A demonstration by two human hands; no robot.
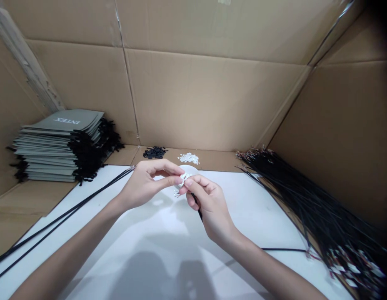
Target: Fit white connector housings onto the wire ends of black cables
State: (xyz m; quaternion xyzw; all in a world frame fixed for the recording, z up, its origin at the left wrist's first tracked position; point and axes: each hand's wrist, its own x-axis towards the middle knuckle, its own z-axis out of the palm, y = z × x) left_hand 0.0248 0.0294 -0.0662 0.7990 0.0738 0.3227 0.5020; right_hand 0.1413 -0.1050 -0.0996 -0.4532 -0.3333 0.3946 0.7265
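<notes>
Two bare forearms, left (77, 246) and right (268, 262), angle inward from the lower corners. The left hand (146, 183) reaches across, index finger above thumb (168, 182), their tips close together in a pinch. The right hand (212, 206) presses thumb toward index, other fingers curled beneath. The fingertips of both hands nearly meet.

Site: you are at a workshop-type small-parts assembly station. Evidence: cardboard walls (212, 100) enclose your white work surface (246, 204); bulk black cables (308, 200) with coloured wire ends lie right, an INTEX-marked grey stack (49, 156) stands left, loose black pieces (155, 153) and white pieces (189, 158) heaped behind.
</notes>
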